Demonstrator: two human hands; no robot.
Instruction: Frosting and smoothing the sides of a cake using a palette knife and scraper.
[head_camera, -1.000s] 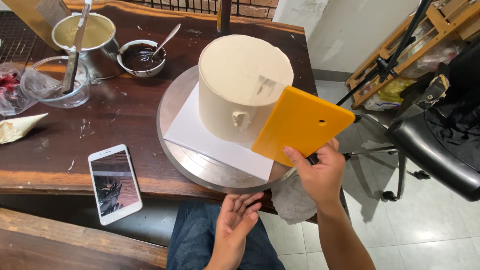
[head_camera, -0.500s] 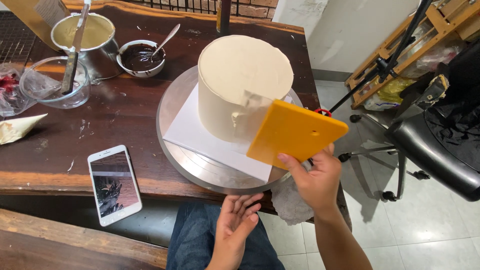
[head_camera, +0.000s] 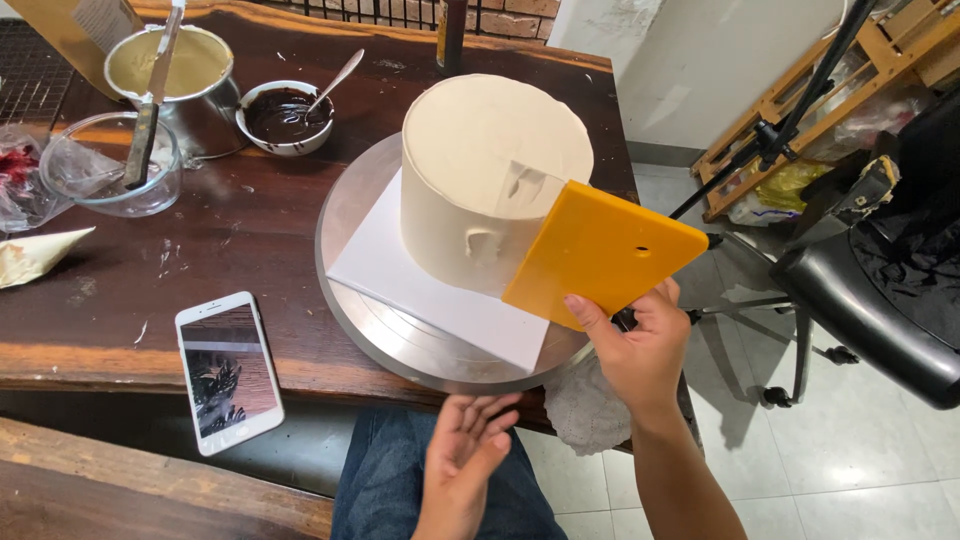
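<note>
We are looking down at a tall cream-frosted cake (head_camera: 495, 175) that is sitting on a white square board (head_camera: 420, 280), which in turn is lying on a round metal turntable (head_camera: 345, 215) near the right end of a dark wooden table (head_camera: 200, 250). Our right hand (head_camera: 640, 350) is gripping an orange plastic scraper (head_camera: 600, 255) by its lower edge, fingers clamped around it with the thumb on the near face, and the scraper's far edge is pressing against the right side of the cake, where a couple of dents are showing in the frosting. Our left hand (head_camera: 470, 450) is hovering open below the table edge, palm up, fingers loosely apart and holding nothing, just in front of the turntable's near rim. To the left of it a white phone (head_camera: 228, 370) is lying face up, overhanging the table edge. Farther back we are seeing a small bowl of dark chocolate (head_camera: 288, 115) with a spoon in it, a metal pot of cream (head_camera: 180, 75) and a glass bowl (head_camera: 110, 170), with a spatula leaning across the pot and the bowl. A black office chair (head_camera: 880, 290) is standing on the tiled floor to the right.
</note>
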